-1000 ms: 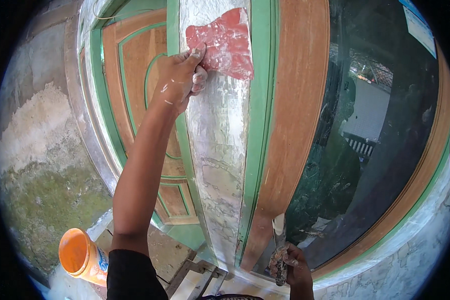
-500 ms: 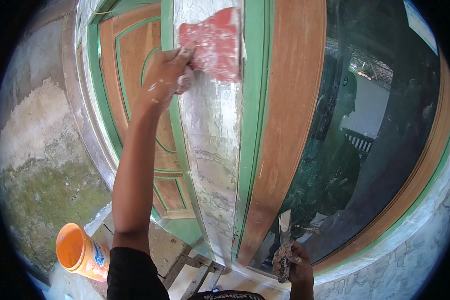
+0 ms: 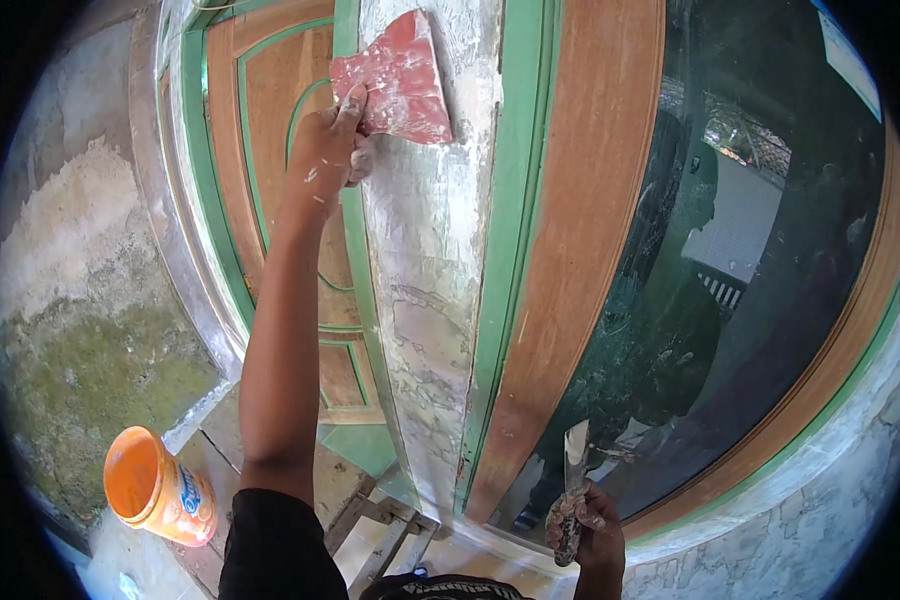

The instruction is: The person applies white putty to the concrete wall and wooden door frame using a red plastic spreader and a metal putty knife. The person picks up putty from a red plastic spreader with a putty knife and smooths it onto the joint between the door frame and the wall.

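My left hand (image 3: 335, 150) grips a red flat scraper (image 3: 395, 75), flecked with white, against the upper part of the white, patchily coated wall strip (image 3: 430, 250) between green frames. My right hand (image 3: 590, 530) is low at the right, closed on the dark, crusted handle of a putty knife (image 3: 576, 450), its pale blade pointing up in front of the dark glass. My left forearm reaches up from the lower edge across the wooden door's side.
A paneled wooden door (image 3: 270, 120) with green trim is left of the strip; a glass pane (image 3: 770, 300) in wood (image 3: 585, 150) is right. An orange bucket (image 3: 185, 505) stands low left beside a mossy wall (image 3: 80, 380). Steps and ledges (image 3: 380, 555) lie below.
My left hand and the red scraper have moved left and slightly up across the white strip. My right hand with the knife sits slightly farther right in the picture; the whole view has shifted slightly.
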`<state>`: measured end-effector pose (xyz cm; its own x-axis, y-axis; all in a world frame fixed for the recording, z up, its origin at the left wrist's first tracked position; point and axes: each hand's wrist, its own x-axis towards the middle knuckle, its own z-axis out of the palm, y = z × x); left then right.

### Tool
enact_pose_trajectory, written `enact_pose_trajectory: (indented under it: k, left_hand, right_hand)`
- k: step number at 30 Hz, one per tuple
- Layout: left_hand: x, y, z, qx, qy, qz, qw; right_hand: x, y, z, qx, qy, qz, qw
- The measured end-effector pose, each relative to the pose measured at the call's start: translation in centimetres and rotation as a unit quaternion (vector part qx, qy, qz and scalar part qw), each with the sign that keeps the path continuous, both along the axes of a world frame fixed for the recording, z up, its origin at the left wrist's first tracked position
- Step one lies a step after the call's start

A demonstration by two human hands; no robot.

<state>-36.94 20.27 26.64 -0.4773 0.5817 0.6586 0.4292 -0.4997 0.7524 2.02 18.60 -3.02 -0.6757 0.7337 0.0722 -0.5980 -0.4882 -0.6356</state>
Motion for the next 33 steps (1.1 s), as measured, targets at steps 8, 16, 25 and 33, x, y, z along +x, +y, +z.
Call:
enact_pose_trajectory:
  k: [8, 16, 25, 33]
  left_hand:
    - [1.4, 3.4, -0.2, 0.092, 0.144, 0.151, 0.974]
    - [0.7, 0.2, -0.7, 0.016, 0.013, 0.019, 1.000]
    - [-1.6, 2.1, -1.1, -0.011, 0.110, 0.203, 0.973]
    - [-0.1, 0.9, -1.4, 0.097, 0.120, 0.052, 0.987]
  right_hand:
    - [0.2, 0.0, -0.4, -0.001, -0.003, 0.008, 1.000]
    - [0.2, 0.0, 0.1, 0.025, -0.018, -0.013, 0.999]
    - [-0.6, -0.5, 0.3, 0.037, -0.022, -0.010, 0.999]
    - [-1.1, -0.6, 0.6, 0.038, -0.012, -0.011, 0.999]
